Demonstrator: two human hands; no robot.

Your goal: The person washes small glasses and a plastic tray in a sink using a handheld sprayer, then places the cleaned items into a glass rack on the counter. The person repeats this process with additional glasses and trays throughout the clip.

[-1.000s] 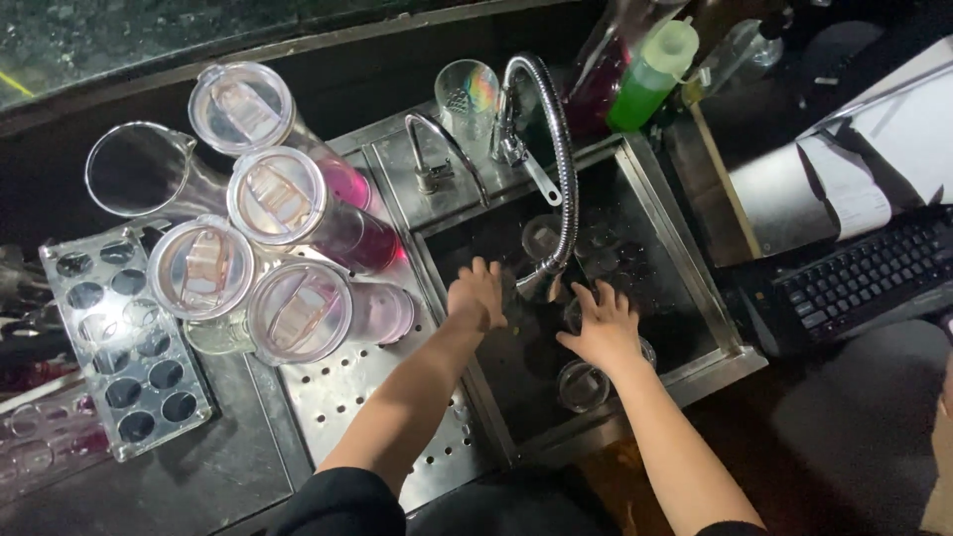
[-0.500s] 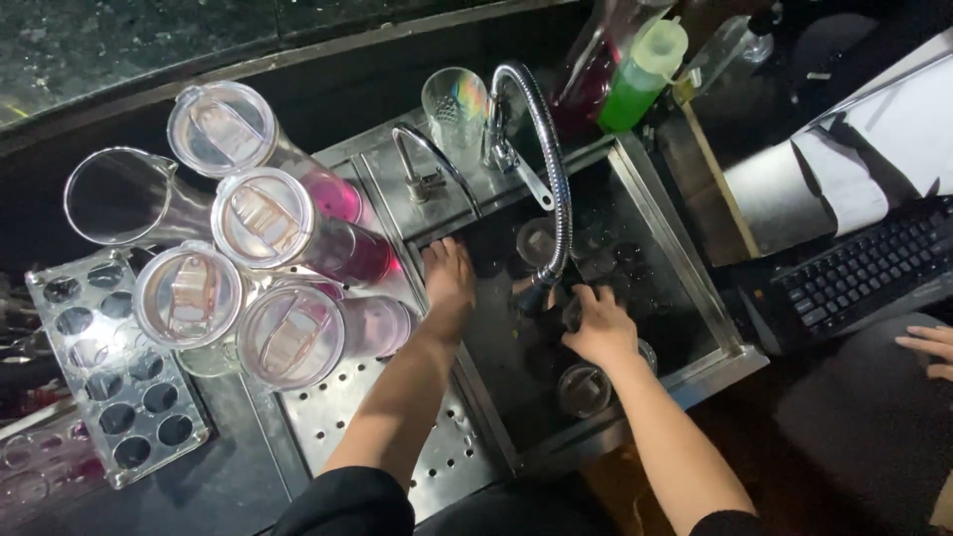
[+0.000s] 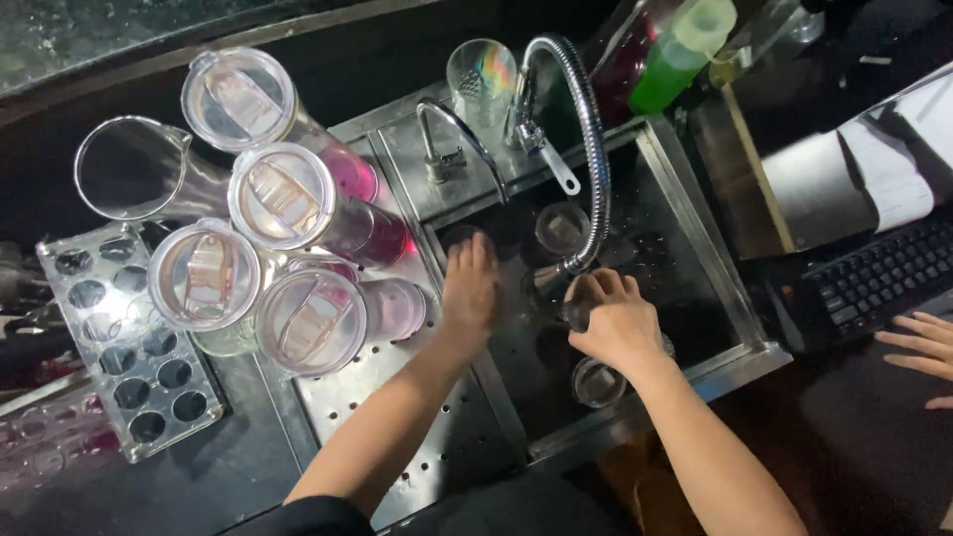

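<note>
Right hand (image 3: 617,323) closed around a small clear glass (image 3: 579,310) just below the faucet (image 3: 581,139) nozzle, centre of the sink (image 3: 740,298). Left hand (image 3: 469,290) open, fingers spread, flat on the sink's 9 o'clock rim.

Judgement: hold the glass mouth tilted toward the nozzle, grip low on the wall, and brace with the left hand so nothing slips.

Count: lidded pitchers (image 3: 288,203) at 9 o'clock, four; one open pitcher (image 3: 124,169); loose glasses in the sink, at least two besides the held one; one keyboard (image 3: 884,278) at 3 o'clock.
</note>
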